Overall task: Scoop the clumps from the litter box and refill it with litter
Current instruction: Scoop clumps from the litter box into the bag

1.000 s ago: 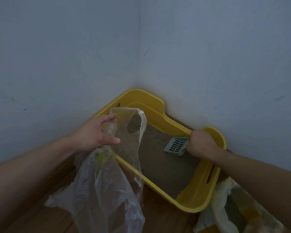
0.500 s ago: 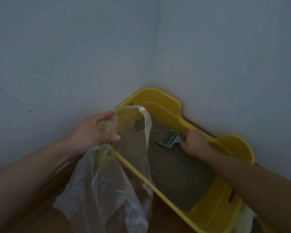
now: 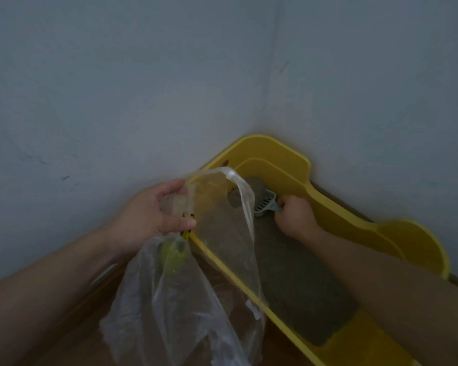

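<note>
1. While the left hand [image 3: 154, 210] grips the gathered top of a clear plastic bag [image 3: 185, 299], its fingers curl over the film and the thumb pinches it from below, just outside the near rim of the yellow litter box [image 3: 273, 151].
2. One handle loop of the bag arches up from that hand and drapes over the near rim, so that part of the film hangs above the litter [image 3: 288, 273]. The rest of the bag sags outside the box, towards the wooden floor [image 3: 77, 339].
3. Something yellow-green shows through the film just under the left hand; what it is cannot be told.
4. The right hand [image 3: 295, 216] is clenched round the handle of a pale blue-grey slotted litter scoop [image 3: 266, 203], with the forearm reaching in over the box from the right.
5. The scoop's head is tilted and points into the far corner of the box, with its front edge down at the litter.
6. Grey-brown litter covers most of the box bottom; a strip of bare yellow shows at the near end.
7. The litter box sits on the floor, pushed into the corner where two pale walls [image 3: 117, 88] meet, with its raised back against them.
8. No clumps can be made out in the dim light.
</note>
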{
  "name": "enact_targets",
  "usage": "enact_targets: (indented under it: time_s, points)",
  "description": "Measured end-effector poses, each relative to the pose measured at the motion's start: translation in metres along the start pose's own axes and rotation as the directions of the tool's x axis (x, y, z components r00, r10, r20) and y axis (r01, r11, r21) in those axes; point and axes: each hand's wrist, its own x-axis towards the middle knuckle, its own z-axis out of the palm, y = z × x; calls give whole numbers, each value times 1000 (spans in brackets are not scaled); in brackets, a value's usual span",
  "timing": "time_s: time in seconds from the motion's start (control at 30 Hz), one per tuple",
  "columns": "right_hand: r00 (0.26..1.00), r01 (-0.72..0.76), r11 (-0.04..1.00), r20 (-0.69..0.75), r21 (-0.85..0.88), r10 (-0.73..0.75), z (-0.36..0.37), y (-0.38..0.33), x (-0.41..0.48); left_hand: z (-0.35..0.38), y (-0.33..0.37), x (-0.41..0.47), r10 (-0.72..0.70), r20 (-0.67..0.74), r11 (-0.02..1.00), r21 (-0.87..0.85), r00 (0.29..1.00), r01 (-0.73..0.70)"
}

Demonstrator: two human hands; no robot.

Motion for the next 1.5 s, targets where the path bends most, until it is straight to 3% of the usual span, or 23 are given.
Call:
enact_targets:
  time_s: [0.7, 1.5]
  points:
    - [1000, -10, 988, 15, 157, 7, 12, 13, -4, -2, -1, -5, -8, -27, 999, 38, 1000, 9]
    - [998, 60, 987, -15, 149, -59, -24, 27, -45, -13, -4, -8, 30, -54, 988, 153, 998, -21]
